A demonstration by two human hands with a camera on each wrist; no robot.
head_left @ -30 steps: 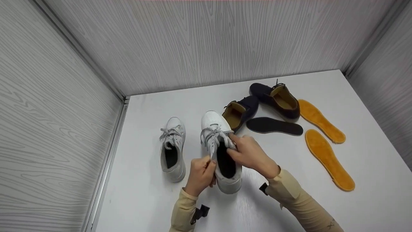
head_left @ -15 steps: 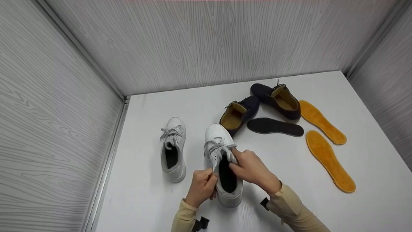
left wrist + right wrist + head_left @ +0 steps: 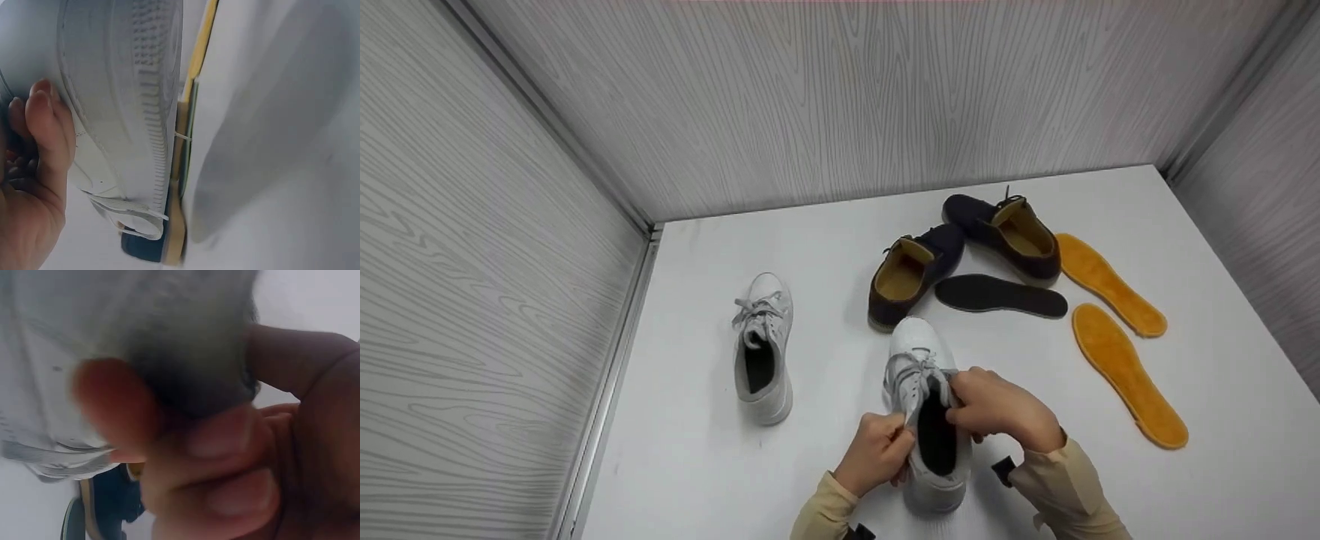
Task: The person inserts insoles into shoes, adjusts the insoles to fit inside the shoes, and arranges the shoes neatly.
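Both hands grip a white lace-up sneaker [image 3: 916,339] by the sides of its opening, its toe pointing away from me. My left hand [image 3: 877,454] pinches the left edge of the collar; in the left wrist view its curled fingers [image 3: 50,124] lie against the shoe's side. On the opposite edge, my right hand [image 3: 1001,409] has the thumb inside the opening and fingers outside, as the right wrist view shows. The sneaker's inside looks dark. It appears held above the table, its shadow apart from the sole. A matching white sneaker [image 3: 769,304] stands to the left, untouched.
Beyond the held sneaker stand two dark lace-up shoes, one nearer [image 3: 891,309] and one farther [image 3: 1036,264]. A black insole [image 3: 1001,294] lies beside them. Two orange insoles, one upper [image 3: 1110,285] and one lower [image 3: 1129,375], lie at right. Grey wood-grain panels [image 3: 840,105] enclose the white table [image 3: 690,337].
The sneaker and both hands have moved nearer to me, then to the right. More of the nearer dark shoe shows now. The grip looks the same.
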